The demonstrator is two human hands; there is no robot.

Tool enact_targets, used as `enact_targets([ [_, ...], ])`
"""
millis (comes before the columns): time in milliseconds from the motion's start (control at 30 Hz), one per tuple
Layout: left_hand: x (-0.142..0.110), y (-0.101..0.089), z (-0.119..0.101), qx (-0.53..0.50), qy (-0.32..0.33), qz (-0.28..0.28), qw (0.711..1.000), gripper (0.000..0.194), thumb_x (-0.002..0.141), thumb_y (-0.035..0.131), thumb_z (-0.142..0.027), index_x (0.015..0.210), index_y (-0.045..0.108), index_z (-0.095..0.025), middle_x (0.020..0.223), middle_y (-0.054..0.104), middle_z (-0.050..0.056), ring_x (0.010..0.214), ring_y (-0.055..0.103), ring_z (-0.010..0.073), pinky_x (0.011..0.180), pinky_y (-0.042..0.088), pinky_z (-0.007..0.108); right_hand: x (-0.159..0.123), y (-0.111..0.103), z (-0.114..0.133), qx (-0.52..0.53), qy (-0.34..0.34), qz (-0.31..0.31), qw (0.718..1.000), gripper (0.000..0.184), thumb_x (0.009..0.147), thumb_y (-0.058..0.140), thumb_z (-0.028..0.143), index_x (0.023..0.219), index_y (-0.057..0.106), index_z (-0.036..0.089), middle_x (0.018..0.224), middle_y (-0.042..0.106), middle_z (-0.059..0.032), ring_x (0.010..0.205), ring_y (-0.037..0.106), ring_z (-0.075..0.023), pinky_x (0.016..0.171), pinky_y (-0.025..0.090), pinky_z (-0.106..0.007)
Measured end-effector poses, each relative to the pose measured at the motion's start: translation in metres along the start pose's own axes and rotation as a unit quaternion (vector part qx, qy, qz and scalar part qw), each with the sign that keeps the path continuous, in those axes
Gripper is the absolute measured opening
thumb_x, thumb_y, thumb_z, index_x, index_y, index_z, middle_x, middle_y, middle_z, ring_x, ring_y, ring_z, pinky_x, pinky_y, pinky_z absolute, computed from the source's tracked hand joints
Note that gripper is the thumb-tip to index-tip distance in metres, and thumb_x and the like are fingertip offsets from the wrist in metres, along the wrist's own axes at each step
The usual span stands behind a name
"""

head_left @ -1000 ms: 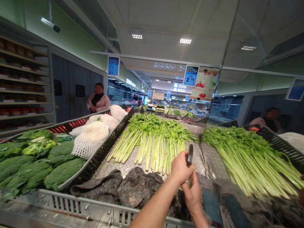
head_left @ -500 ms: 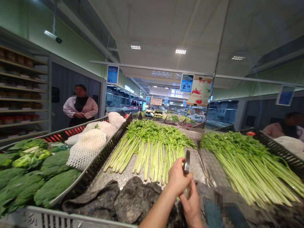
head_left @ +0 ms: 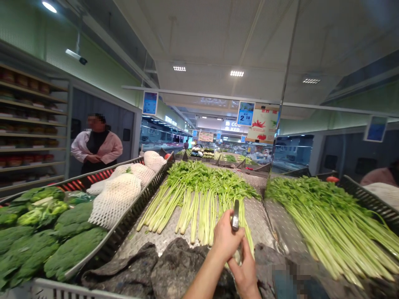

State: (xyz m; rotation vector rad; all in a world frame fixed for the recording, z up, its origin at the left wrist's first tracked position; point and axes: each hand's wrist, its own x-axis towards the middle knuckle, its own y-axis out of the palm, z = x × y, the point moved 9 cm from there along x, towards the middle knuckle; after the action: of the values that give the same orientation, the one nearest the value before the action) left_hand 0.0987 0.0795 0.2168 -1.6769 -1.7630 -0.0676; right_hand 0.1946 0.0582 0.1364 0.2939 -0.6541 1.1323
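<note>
My left hand (head_left: 227,236) is closed around a narrow tool that looks like a knife (head_left: 235,216), its dark end pointing up and away and its shiny metal part nearer my fingers. Just below, my right hand (head_left: 245,270) curls its thumb and fingers around pale green celery stalks, partly hidden by my hands. Both hands nearly touch. Ahead of them the celery (head_left: 199,199) lies spread on a patterned metal shelf (head_left: 168,241), leaves away from me and cut ends toward me. Dark grey cloth (head_left: 179,268) is bunched along the near edge.
At left, a crate holds broccoli (head_left: 75,241) and white net-wrapped produce (head_left: 116,195). A mirror panel (head_left: 293,207) on the right reflects the celery. Behind the crate stands a person (head_left: 98,145) in a pink top. Price signs (head_left: 246,113) hang overhead.
My hands and the tool have shifted slightly left across the celery, still held close together. The view has tilted up a little, and the person's head has turned.
</note>
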Motion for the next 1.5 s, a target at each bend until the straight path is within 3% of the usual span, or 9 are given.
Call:
enact_targets([
  [300,0.001,-0.021,0.013,0.014,-0.006,-0.014,1.000,0.042,0.066,0.050,-0.029,0.106,0.040,-0.020,0.095,0.053,0.003,0.088,0.048,0.0162,0.076,0.036,0.027,0.000,0.023,0.011,0.015,-0.012,-0.015,1.000,0.066,0.060,0.053,0.035,0.119,0.036,0.010,0.115,0.047,-0.0127,0.108,0.041,-0.0263,0.090,0.033,-0.036],
  [467,0.001,-0.033,0.020,0.024,-0.007,-0.027,0.999,0.039,0.065,0.049,-0.026,0.103,0.043,-0.020,0.094,0.054,0.003,0.086,0.049,0.0163,0.076,0.036,0.027,-0.002,0.040,0.012,0.017,-0.008,0.024,1.000,0.067,0.059,0.056,0.032,0.119,0.036,0.011,0.115,0.048,-0.0125,0.108,0.042,-0.0261,0.089,0.035,-0.036],
  [600,0.001,-0.040,0.026,0.025,-0.015,-0.025,0.999,0.041,0.064,0.051,-0.028,0.104,0.044,-0.020,0.093,0.055,0.004,0.086,0.050,0.0173,0.076,0.036,0.027,-0.003,0.047,0.022,0.049,-0.012,-0.003,0.999,0.064,0.059,0.054,0.032,0.118,0.036,0.013,0.113,0.049,-0.0110,0.107,0.043,-0.0246,0.090,0.034,-0.035],
  [800,0.001,-0.052,0.034,-0.028,-0.020,-0.003,0.999,0.061,0.060,0.056,-0.043,0.114,0.039,-0.018,0.106,0.051,0.008,0.095,0.047,0.0206,0.081,0.034,0.030,0.000,0.062,0.039,0.090,-0.013,0.036,0.995,0.058,0.056,0.058,0.028,0.110,0.042,0.015,0.103,0.055,-0.0086,0.096,0.051,-0.0213,0.085,0.038,-0.033],
  [967,-0.002,-0.059,0.064,-0.121,-0.059,0.003,0.991,0.066,0.056,0.061,-0.044,0.113,0.039,-0.018,0.116,0.043,0.009,0.094,0.046,0.0195,0.077,0.037,0.028,0.007,0.062,0.026,0.141,0.043,0.029,0.989,0.060,0.058,0.059,0.026,0.113,0.038,0.014,0.110,0.050,-0.0097,0.101,0.047,-0.0204,0.089,0.035,-0.035],
  [1067,-0.013,-0.055,0.091,-0.207,-0.147,0.015,0.967,0.054,0.060,0.058,-0.045,0.105,0.046,-0.017,0.111,0.048,0.009,0.090,0.049,0.0171,0.076,0.038,0.027,0.011,0.061,0.018,0.190,0.075,0.017,0.979,0.065,0.059,0.061,0.029,0.116,0.033,0.013,0.109,0.051,-0.0107,0.098,0.049,-0.0200,0.087,0.036,-0.035],
  [1200,-0.040,-0.032,0.106,-0.366,-0.256,0.120,0.887,0.042,0.065,0.053,-0.046,0.097,0.050,-0.019,0.092,0.058,0.004,0.073,0.055,0.0124,0.066,0.042,0.025,0.013,0.064,0.017,0.211,0.089,0.009,0.973,0.069,0.057,0.064,0.030,0.116,0.033,0.012,0.110,0.050,-0.0105,0.099,0.048,-0.0200,0.088,0.035,-0.034],
  [1333,-0.048,-0.032,0.104,-0.479,-0.257,0.137,0.828,0.035,0.064,0.058,-0.037,0.093,0.051,-0.018,0.087,0.060,0.003,0.069,0.056,0.0099,0.067,0.043,0.023,0.011,0.072,0.024,0.227,0.082,0.038,0.970,0.066,0.056,0.064,0.028,0.115,0.036,0.016,0.109,0.052,-0.0074,0.099,0.049,-0.0191,0.088,0.035,-0.033],
  [1500,-0.054,-0.035,0.121,-0.508,-0.273,0.120,0.808,0.037,0.064,0.060,-0.032,0.096,0.051,-0.017,0.087,0.061,0.005,0.072,0.057,0.0114,0.065,0.042,0.022,0.017,0.079,0.041,0.236,0.081,0.076,0.965,0.054,0.061,0.061,0.029,0.110,0.042,0.018,0.105,0.055,-0.0064,0.096,0.051,-0.0181,0.085,0.038,-0.032],
])
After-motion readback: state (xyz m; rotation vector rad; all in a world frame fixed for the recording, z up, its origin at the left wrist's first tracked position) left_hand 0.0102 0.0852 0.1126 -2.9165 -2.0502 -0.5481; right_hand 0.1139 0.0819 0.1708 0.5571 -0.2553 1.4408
